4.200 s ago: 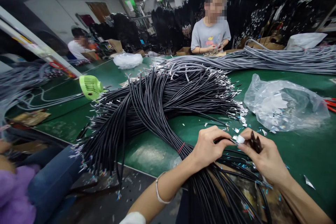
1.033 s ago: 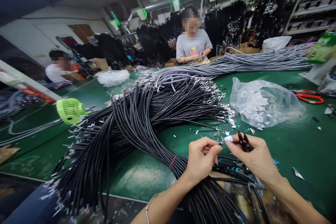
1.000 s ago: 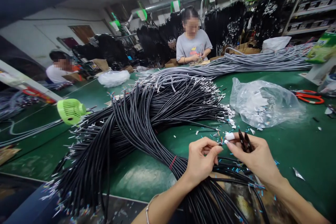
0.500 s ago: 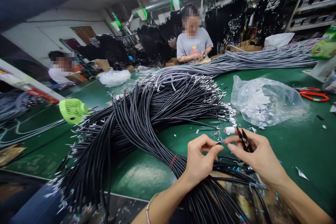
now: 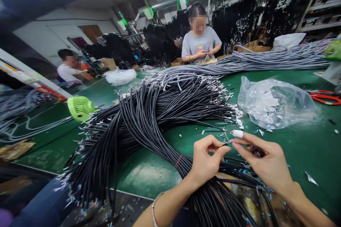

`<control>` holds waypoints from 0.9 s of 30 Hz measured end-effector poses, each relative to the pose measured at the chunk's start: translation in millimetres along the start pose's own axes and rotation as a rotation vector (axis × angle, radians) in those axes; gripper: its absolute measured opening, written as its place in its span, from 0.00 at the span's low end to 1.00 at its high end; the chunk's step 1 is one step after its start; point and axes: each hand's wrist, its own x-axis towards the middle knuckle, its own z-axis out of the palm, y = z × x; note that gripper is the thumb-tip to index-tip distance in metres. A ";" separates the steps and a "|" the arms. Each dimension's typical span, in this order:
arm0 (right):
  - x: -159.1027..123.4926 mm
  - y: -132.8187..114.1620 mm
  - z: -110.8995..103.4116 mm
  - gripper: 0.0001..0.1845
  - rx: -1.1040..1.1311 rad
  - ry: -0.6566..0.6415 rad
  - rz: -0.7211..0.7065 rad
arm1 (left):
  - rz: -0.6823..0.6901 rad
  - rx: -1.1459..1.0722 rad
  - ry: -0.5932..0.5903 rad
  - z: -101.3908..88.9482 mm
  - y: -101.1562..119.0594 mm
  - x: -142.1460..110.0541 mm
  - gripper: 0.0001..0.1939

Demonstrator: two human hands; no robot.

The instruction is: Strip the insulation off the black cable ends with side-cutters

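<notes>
Your left hand (image 5: 209, 158) has its thumb and fingertips pinched together on the end of one black cable (image 5: 225, 144). That cable end is at your left fingertips, pointing across to your right hand (image 5: 269, 161). Your right thumb and a fingertip close on the thin coloured wires (image 5: 230, 142) that come out of it, so only a small gap parts your two hands. One orange-yellow strand sticks up just above your fingertips. A right finger wrapped in white tape (image 5: 238, 134) reaches out above that pinch, and a dark tool (image 5: 257, 151) is tucked in the same hand, behind the fingertips; its shape is mostly hidden.

Below your fingers, many black cables (image 5: 166, 145) run under your left hand toward you, gathered by a red tie (image 5: 178, 161) to the left of that hand. Beyond your fingertips and to their left, the large pile of black cables spreads over the green table (image 5: 287, 145), with grey cables (image 5: 255, 62) behind it. Blue and white scraps lie around your fingers. A clear bag (image 5: 277, 104) of white scraps sits beyond your right fingers, with red handles (image 5: 326, 97) to its right.
</notes>
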 end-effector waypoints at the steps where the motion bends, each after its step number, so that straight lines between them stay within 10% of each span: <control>1: 0.5 -0.9 -0.2 0.12 0.003 -0.003 0.010 | -0.004 -0.009 0.001 0.3 0.1 0.2 0.12; 16: 9.9 2.8 -3.1 0.23 0.268 -0.227 0.277 | -0.079 -0.101 -0.156 1.2 3.2 2.4 0.19; 27: 10.3 9.4 -1.3 0.17 0.120 -0.055 0.205 | -0.029 -0.025 0.004 -0.6 -6.7 11.9 0.12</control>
